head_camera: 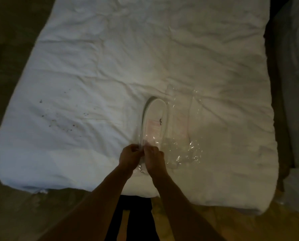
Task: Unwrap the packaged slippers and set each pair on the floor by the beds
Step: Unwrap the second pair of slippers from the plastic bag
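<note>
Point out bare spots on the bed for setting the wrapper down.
Free: the white duvet beyond the white slippers in clear plastic wrap, and the strip between them and the dark specks. Crowded: the near edge, where the left hand and right hand pinch the wrap, and the loose clear plastic to the right.

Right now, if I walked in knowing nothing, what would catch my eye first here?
Probably the two hands, left hand and right hand, pinching the near end of a clear plastic wrapper around white slippers, on the near middle of a rumpled white bed. Next, crinkled clear plastic glints just right of them, and dark specks dot the bedding on the left.
</note>
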Action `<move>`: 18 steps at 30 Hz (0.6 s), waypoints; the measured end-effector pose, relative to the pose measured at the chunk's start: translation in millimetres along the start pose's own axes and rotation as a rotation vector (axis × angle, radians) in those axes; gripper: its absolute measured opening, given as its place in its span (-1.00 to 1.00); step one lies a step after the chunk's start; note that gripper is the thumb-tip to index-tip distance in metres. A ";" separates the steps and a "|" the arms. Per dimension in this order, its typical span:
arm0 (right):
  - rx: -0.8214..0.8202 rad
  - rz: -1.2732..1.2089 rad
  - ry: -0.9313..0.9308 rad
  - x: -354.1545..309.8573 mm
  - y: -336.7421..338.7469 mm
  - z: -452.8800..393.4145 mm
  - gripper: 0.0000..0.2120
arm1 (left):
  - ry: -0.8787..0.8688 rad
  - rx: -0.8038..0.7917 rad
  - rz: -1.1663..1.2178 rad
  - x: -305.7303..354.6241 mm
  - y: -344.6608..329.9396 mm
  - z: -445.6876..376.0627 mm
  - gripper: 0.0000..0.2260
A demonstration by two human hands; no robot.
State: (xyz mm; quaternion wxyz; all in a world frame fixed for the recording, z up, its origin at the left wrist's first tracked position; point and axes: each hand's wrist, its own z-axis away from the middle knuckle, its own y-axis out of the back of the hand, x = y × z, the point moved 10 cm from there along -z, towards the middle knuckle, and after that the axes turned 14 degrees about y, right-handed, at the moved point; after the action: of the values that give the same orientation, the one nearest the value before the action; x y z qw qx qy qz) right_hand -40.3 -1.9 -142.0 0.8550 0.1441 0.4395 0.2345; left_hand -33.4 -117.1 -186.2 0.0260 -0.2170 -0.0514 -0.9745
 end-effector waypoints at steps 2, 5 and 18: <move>-0.024 -0.026 0.058 -20.2 3.3 2.1 -0.60 | -0.034 0.029 0.037 14.4 8.0 12.1 -0.83; 0.004 -0.080 0.149 -54.6 14.0 6.7 -0.61 | -0.142 0.093 0.129 42.9 20.3 39.5 -0.81; 0.115 -0.546 0.426 -216.4 104.8 21.3 -0.70 | -0.902 0.287 0.140 197.0 26.2 213.8 -0.69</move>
State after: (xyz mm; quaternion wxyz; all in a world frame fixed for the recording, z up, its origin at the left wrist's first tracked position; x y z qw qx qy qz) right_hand -160.6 -28.0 65.6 0.7657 0.0170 0.6430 -0.0032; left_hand -119.8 -124.9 92.5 0.0965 -0.6155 -0.1770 -0.7619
